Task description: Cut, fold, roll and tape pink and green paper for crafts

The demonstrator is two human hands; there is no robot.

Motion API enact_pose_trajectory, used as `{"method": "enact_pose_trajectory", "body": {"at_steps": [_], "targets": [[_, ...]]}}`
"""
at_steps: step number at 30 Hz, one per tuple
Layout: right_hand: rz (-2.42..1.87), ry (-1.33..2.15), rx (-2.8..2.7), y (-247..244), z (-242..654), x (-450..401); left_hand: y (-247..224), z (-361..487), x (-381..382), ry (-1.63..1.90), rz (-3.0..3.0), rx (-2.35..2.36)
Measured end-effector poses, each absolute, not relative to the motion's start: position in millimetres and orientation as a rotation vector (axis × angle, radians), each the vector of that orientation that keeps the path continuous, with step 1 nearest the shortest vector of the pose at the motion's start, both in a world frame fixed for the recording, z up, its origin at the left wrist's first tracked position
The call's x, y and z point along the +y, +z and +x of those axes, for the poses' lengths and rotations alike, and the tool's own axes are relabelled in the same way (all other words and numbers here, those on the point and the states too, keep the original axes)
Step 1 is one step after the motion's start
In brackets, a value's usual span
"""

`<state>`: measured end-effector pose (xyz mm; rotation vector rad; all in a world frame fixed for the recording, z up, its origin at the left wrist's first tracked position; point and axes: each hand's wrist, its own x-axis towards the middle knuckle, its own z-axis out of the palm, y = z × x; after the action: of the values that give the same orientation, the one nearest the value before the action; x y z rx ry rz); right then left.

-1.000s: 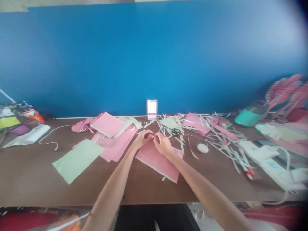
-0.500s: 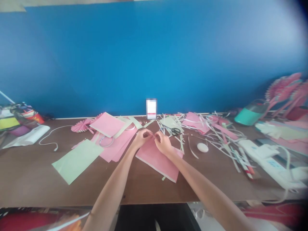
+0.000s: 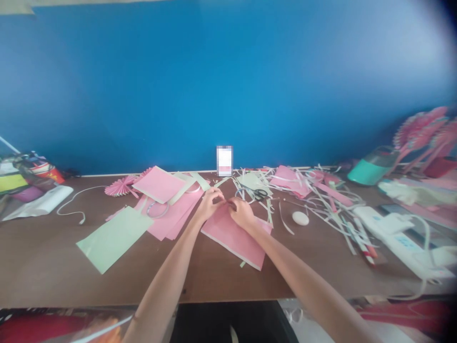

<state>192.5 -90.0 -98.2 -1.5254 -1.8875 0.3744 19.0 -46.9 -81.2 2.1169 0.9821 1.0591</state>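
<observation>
A pink sheet of paper [image 3: 233, 236] with a pale near edge lies slanted on the brown table in front of me. At its far edge, my left hand [image 3: 210, 204] has thumb and fingertips curled in a pinch on the paper. Close beside it, my right hand [image 3: 242, 212] pinches the same edge, its fingers bent inward. The fingertips almost meet, and the exact spot they grip is too small to make out. Just beyond the right hand are dark-handled scissors [image 3: 260, 194], among pale paper strips.
Pink sheets [image 3: 174, 221], a green sheet [image 3: 117, 238] and a pleated pink fan [image 3: 121, 186] lie left. To the right are a white oval object [image 3: 300, 218], tangled paper strips [image 3: 335, 214], a white power strip [image 3: 392, 238] and a teal container [image 3: 371, 169]. A blue wall [image 3: 221, 85] rises behind.
My left hand's fingers have lifted and shifted slightly at the paper's far edge, and the right fingers have curled a little more. The pink sheet lies practically where it was.
</observation>
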Motion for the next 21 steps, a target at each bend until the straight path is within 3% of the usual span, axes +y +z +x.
{"method": "enact_pose_trajectory", "body": {"at_steps": [21], "targets": [[-1.476, 0.359, -1.845, -93, 193, -96, -90, 20, -40, 1.027, 1.907, 0.972]]}}
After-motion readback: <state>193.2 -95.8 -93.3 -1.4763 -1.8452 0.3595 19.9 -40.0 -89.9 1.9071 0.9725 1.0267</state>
